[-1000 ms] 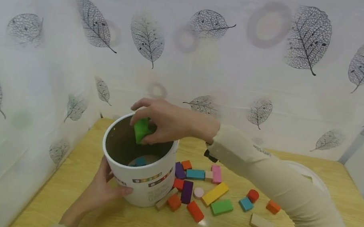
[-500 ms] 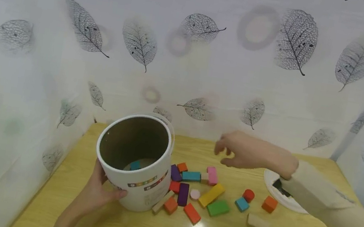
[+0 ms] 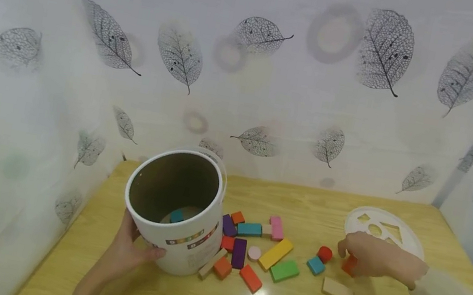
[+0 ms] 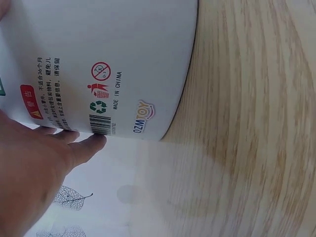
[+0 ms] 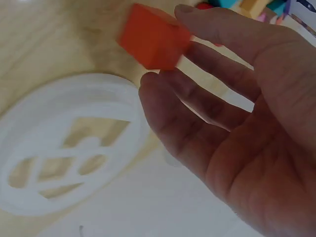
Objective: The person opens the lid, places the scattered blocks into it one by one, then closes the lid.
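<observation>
A white bucket (image 3: 186, 255) stands tilted slightly on the table, with a blue block (image 3: 177, 216) visible inside. My left hand (image 3: 127, 255) holds its side, thumb in front and fingers around the far side; the left wrist view shows those fingers (image 4: 86, 148) against the printed wall. My right hand (image 3: 374, 253) reaches down around an orange block (image 5: 150, 37). Its thumb lies at one edge of the block and the other fingers spread at the opposite side, not closed on it. A red cylinder (image 3: 325, 254) and a blue block (image 3: 316, 265) lie just left of this hand.
Behind the right hand lies a white lid (image 3: 411, 244) with shaped cut-outs. Several colored blocks, among them a yellow one (image 3: 275, 254) and a green one (image 3: 284, 271), cluster right of the bucket. A plain wooden block (image 3: 338, 291) lies nearer. Leaf-patterned curtains (image 3: 292, 99) enclose the table.
The green block left my right hand at the bucket. That hand then swung right, away from the bucket, and down to the orange block. The left hand keeps hold of the bucket.
</observation>
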A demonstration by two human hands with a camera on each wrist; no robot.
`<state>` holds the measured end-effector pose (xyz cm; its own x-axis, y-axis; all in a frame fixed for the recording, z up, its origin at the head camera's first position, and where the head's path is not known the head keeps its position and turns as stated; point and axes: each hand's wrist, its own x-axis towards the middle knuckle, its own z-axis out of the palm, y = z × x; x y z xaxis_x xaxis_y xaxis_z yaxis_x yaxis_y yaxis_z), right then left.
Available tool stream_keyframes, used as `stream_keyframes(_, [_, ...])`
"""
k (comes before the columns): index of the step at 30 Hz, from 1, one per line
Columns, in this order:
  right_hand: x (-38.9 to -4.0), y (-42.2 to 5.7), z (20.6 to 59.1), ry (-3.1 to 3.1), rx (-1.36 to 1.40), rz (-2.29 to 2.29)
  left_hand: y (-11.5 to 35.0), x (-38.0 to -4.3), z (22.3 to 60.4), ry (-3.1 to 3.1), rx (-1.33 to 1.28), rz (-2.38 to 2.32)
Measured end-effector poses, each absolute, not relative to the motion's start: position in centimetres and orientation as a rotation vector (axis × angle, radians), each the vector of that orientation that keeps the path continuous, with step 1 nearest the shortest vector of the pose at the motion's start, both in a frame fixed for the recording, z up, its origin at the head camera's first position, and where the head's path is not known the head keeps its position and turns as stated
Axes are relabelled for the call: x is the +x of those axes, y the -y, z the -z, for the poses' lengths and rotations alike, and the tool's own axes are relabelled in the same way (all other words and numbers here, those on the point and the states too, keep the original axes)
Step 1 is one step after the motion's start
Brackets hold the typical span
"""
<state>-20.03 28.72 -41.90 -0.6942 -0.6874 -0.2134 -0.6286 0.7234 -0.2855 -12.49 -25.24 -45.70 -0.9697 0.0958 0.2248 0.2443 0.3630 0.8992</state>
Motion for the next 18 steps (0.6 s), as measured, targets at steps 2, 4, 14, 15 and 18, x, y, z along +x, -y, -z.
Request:
stream_keyframes(2, [-19.8,-29.2,42.9,-2.642,-1.069,0.302,25.3,-12.4,45.8,2.475,-0.309,1.685])
stream_keyframes(4, [-19.5,-29.5,43.6,-2.655,-1.089,0.325,25.3,-12.3,45.8,2.477,-0.305,1.686])
stream_keyframes(14, [-19.1,-30.0,44.6,-2.689,-1.06,0.369,25.4,-12.4,45.8,2.499,-0.303,1.653])
stream_keyframes(15, [-19.1,-30.0,44.6,-2.689,-1.058,0.374,25.4,-12.4,45.8,2.494,-0.308,1.656])
stream_keyframes(18, [-19.1,-29.9,44.5,-2.691,-1.055,0.382,25.4,-12.4,45.9,2.487,-0.312,1.661])
